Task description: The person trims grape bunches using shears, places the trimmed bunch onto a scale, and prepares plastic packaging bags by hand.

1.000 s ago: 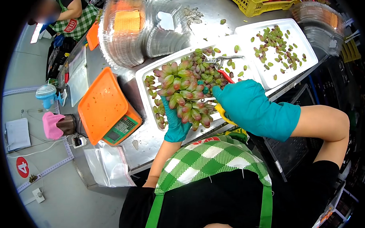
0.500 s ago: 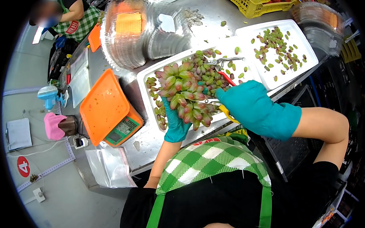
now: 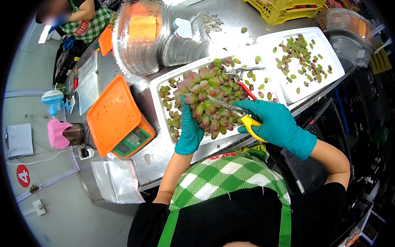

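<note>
Scissors (image 3: pixel 251 127) with yellow handles, gripped in the gloved right hand (image 3: pixel 276 124), reach across the grape bunch (image 3: pixel 207 86) that the left hand (image 3: pixel 190 131) cups over the white tray (image 3: pixel 271 81). Trimming seems in hand; a clean snip would call for an exposed stem. Fruit hides part of the left hand, so its grip cannot be told.

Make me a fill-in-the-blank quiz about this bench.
The teal-gloved right hand holds steel-bladed scissors with ____ handles.
The teal-gloved left hand holds a bunch of reddish-green oval ____.
In the picture, the flat-topped orange scale stands to the ____ of the white rectangular tray beneath that bunch.

Missing words: yellow; grapes; left.
</note>
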Tool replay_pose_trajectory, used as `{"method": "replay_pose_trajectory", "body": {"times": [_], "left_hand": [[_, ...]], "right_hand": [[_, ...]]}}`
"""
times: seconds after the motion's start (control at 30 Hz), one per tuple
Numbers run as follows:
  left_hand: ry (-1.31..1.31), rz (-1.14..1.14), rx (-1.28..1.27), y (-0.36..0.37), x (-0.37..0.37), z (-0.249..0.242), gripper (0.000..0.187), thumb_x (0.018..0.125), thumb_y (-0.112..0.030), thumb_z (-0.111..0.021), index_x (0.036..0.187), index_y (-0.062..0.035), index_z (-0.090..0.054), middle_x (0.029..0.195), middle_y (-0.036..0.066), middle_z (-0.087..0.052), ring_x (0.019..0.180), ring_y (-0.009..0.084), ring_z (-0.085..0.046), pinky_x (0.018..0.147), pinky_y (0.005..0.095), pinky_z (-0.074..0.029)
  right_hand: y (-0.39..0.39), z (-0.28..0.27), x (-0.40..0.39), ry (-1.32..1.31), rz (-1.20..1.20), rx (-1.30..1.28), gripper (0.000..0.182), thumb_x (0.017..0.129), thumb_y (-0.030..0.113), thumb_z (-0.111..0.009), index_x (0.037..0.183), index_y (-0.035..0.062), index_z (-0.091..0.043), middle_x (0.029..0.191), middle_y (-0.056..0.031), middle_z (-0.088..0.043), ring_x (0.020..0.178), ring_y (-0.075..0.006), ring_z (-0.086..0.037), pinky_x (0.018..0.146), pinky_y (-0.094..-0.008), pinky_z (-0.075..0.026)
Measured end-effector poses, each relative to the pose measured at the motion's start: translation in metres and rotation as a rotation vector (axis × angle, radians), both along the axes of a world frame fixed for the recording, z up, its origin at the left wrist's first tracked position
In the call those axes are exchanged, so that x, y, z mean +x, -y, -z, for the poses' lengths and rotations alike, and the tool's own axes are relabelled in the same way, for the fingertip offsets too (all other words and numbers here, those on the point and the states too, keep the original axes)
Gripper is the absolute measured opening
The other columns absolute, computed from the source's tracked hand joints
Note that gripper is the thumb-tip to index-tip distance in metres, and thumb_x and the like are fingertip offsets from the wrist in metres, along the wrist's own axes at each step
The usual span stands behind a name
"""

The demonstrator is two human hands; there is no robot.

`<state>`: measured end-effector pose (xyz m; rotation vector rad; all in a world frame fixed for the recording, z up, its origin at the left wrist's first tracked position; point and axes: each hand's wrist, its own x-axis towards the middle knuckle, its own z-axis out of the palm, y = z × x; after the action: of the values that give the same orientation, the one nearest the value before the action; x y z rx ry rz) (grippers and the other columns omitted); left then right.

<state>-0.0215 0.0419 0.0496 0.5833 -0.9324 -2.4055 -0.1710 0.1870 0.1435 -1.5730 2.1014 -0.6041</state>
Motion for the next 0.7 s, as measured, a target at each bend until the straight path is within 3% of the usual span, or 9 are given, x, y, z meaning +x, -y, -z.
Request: {"method": "replay_pose_trajectory", "body": {"times": [0.03, 0.13, 0.27, 0.37, 0.4, 0.5, 0.53, 0.63, 0.7], "left_hand": [[0.004, -0.002, 0.007, -0.002, -0.004, -0.003, 0.066, 0.083, -0.057, -0.033, 0.127, -0.0086, -0.029, 0.122, 0.012, -0.042, 0.108, 0.0233, -0.047, 0.089, 0.0383, -0.043], [-0.019, 0.000, 0.016, -0.006, -0.010, -0.007, 0.067, 0.083, -0.057, -0.032, 0.128, -0.0078, -0.027, 0.123, 0.012, -0.041, 0.110, 0.0241, -0.045, 0.091, 0.0391, -0.042], [-0.027, 0.027, 0.019, -0.006, -0.015, -0.011, 0.064, 0.084, -0.053, -0.037, 0.128, -0.0071, -0.027, 0.123, 0.012, -0.040, 0.112, 0.0229, -0.044, 0.093, 0.0371, -0.039], [0.037, 0.018, -0.016, -0.002, -0.018, -0.021, 0.058, 0.085, -0.044, -0.044, 0.128, -0.0080, -0.028, 0.126, 0.009, -0.038, 0.114, 0.0207, -0.041, 0.095, 0.0345, -0.036], [0.051, 0.012, -0.035, 0.003, -0.019, -0.017, 0.056, 0.085, -0.033, -0.049, 0.131, -0.0097, -0.025, 0.129, 0.007, -0.034, 0.115, 0.0177, -0.038, 0.095, 0.0320, -0.034], [0.216, -0.014, -0.454, 0.004, -0.020, -0.040, 0.061, 0.083, -0.027, -0.053, 0.134, -0.0127, -0.021, 0.130, 0.005, -0.032, 0.115, 0.0161, -0.038, 0.093, 0.0302, -0.035], [0.146, 0.044, -0.548, 0.008, -0.016, -0.040, 0.068, 0.080, -0.025, -0.056, 0.135, -0.0148, -0.017, 0.131, 0.006, -0.029, 0.118, 0.0164, -0.034, 0.095, 0.0295, -0.032], [0.129, 0.034, -0.390, 0.014, -0.010, -0.047, 0.070, 0.079, -0.025, -0.058, 0.135, -0.0149, -0.018, 0.133, 0.006, -0.027, 0.120, 0.0180, -0.031, 0.098, 0.0303, -0.028], [0.061, -0.007, -0.287, 0.016, -0.010, -0.031, 0.069, 0.080, -0.038, -0.055, 0.134, -0.0130, -0.020, 0.134, 0.007, -0.027, 0.121, 0.0199, -0.032, 0.098, 0.0329, -0.030]], "right_hand": [[0.000, -0.002, 0.001, 0.050, 0.032, 0.028, 0.045, 0.075, 0.021, -0.064, 0.117, 0.0135, -0.049, 0.085, -0.0079, -0.058, 0.071, -0.0153, -0.057, 0.060, -0.0260, -0.046], [0.008, 0.036, -0.001, 0.486, 0.256, -0.287, 0.052, 0.074, 0.020, -0.066, 0.120, 0.0100, -0.045, 0.093, -0.0102, -0.058, 0.082, -0.0176, -0.059, 0.069, -0.0269, -0.048], [0.031, 0.057, -0.001, 1.169, 0.388, -0.377, 0.055, 0.079, 0.010, -0.060, 0.126, 0.0011, -0.033, 0.113, -0.0077, -0.049, 0.102, -0.0126, -0.048, 0.085, -0.0226, -0.041], [0.044, 0.073, 0.016, 1.181, 0.396, -0.575, 0.052, 0.080, 0.005, -0.057, 0.127, 0.0028, -0.034, 0.113, -0.0051, -0.049, 0.098, -0.0114, -0.049, 0.085, -0.0228, -0.042], [0.045, 0.072, 0.018, 1.223, 0.410, -0.623, 0.049, 0.081, 0.008, -0.056, 0.126, 0.0033, -0.036, 0.113, -0.0045, -0.049, 0.098, -0.0105, -0.049, 0.084, -0.0229, -0.042], [0.049, 0.101, 0.007, 1.459, 0.374, -0.581, 0.045, 0.084, 0.015, -0.054, 0.124, 0.0054, -0.038, 0.115, -0.0055, -0.048, 0.100, -0.0110, -0.048, 0.085, -0.0230, -0.042], [0.051, 0.101, 0.009, 1.608, 0.289, -0.618, 0.044, 0.086, 0.024, -0.050, 0.126, 0.0082, -0.036, 0.119, -0.0069, -0.045, 0.105, -0.0139, -0.047, 0.087, -0.0247, -0.042], [0.051, 0.089, 0.012, 1.929, 0.172, -0.639, 0.047, 0.087, 0.029, -0.046, 0.128, 0.0097, -0.032, 0.123, -0.0077, -0.043, 0.109, -0.0167, -0.046, 0.089, -0.0277, -0.043], [0.066, 0.126, 0.011, 1.831, 0.101, -0.628, 0.050, 0.088, 0.033, -0.043, 0.129, 0.0106, -0.029, 0.124, -0.0078, -0.042, 0.110, -0.0174, -0.045, 0.087, -0.0305, -0.045]]}}
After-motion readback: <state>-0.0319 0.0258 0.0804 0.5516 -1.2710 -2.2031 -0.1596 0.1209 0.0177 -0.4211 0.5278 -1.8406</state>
